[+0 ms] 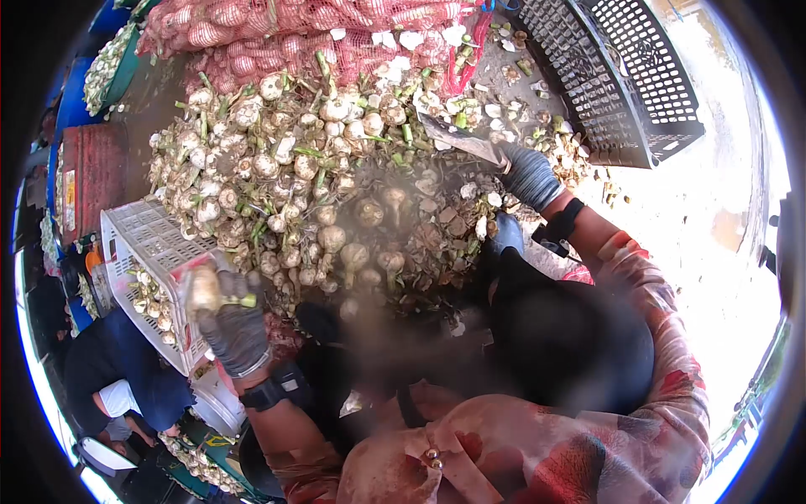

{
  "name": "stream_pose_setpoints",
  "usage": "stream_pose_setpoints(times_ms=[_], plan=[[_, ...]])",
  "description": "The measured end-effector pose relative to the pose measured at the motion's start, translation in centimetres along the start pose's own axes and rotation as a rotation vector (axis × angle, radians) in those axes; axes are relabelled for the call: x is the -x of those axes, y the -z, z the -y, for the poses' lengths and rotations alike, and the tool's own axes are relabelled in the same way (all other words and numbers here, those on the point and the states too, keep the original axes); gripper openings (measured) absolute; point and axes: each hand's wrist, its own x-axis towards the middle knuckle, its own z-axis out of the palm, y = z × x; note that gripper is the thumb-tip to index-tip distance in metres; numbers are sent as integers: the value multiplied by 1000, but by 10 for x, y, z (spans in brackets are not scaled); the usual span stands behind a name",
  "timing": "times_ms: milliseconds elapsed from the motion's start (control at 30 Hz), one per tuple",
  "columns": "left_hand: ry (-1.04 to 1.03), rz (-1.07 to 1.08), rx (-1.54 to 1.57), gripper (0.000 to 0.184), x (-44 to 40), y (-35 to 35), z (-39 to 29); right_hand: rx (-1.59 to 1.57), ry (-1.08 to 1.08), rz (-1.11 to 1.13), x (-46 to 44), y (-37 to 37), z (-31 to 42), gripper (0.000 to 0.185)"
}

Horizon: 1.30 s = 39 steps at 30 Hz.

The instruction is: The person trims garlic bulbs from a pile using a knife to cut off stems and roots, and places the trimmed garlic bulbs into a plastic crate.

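Observation:
My left hand (235, 332), in a grey glove, is closed around a garlic bulb (204, 290) with a short green stem, just over the near edge of the white crate (151, 217). The bulb is slightly blurred. My right hand (531, 175), also gloved, grips a knife (460, 140) by its handle. Its broad blade points up and left over the right side of the garlic pile (269, 168). Many bulbs in the pile have stems and roots. Loose skins and trimmings (445, 235) lie below the blade.
Red mesh sacks (243, 29) of garlic lie behind the pile. Black perforated crates (621, 76) stand at the upper right. A co-worker (126, 370) in dark clothing bends at the lower left, near a white bucket (217, 403). My knees flank the near edge of the pile.

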Motion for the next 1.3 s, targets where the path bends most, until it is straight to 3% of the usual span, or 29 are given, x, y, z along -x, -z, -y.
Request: stream_pose_setpoints(times_ms=[67, 167, 233, 300, 333, 400, 533, 633, 667, 800, 833, 867, 933, 1000, 1033, 1067, 1100, 1133, 1200, 1267, 1300], plan=[[-290, 182, 77, 58, -21, 47, -53, -103, -97, -39, 5, 8, -1, 35], [-99, 42, 26, 56, -47, 71, -52, -223, -122, -91, 12, 8, 6, 32], [68, -99, -658, 56, -66, 37, 29, -218, -110, -42, 10, 6, 11, 33], [247, 194, -1041, 61, -64, 51, 120, -210, -79, 107, 12, 12, 25, 37], [168, 291, -1393, 63, -66, 76, 162, -109, -52, 187, 13, 11, 27, 37], [191, 260, -1540, 54, -69, 73, 206, -161, 63, 102, 25, 8, 33, 35], [329, 190, -1329, 47, -75, 79, 245, -89, 143, 323, 38, 7, 52, 27], [717, -223, -134, 52, -77, 123, 275, -75, 325, 399, 30, 12, 69, 25], [722, -219, -137, 52, -69, 123, 278, -77, 318, 397, 27, 11, 77, 25], [355, 434, -945, 47, -49, 122, 272, -172, 396, 329, 15, 13, 95, 25], [129, 588, -1230, 45, -47, 87, 250, -176, 408, 302, 14, 16, 99, 26], [90, 676, -1456, 43, -46, 51, 233, -181, 419, 278, 14, 20, 101, 26], [-49, 871, -1901, 39, -45, -26, 196, -45, 201, 519, 7, 36, 89, 28], [410, 354, -850, 36, -42, -41, 179, -114, -113, 623, 12, 1, 32, 35], [357, 245, -646, 36, -38, -33, 190, -118, -71, 516, 17, 4, 27, 40], [357, 234, -644, 36, -44, -42, 186, -128, -40, 426, 24, 14, 37, 45], [428, 340, -793, 37, -46, -51, 182, -420, -150, 471, 25, 20, 46, 52], [490, 465, -937, 38, -47, -60, 182, -540, -103, 478, 22, 41, 68, 52], [558, 456, -909, 45, -51, -64, 193, -702, 105, 334, 11, 31, 86, 48], [98, 512, -1083, 59, -52, -74, 188, -683, 52, 349, -1, 39, 91, 46], [83, 370, -861, 72, -43, -82, 184, -694, -27, 414, -6, 48, 91, 44]])
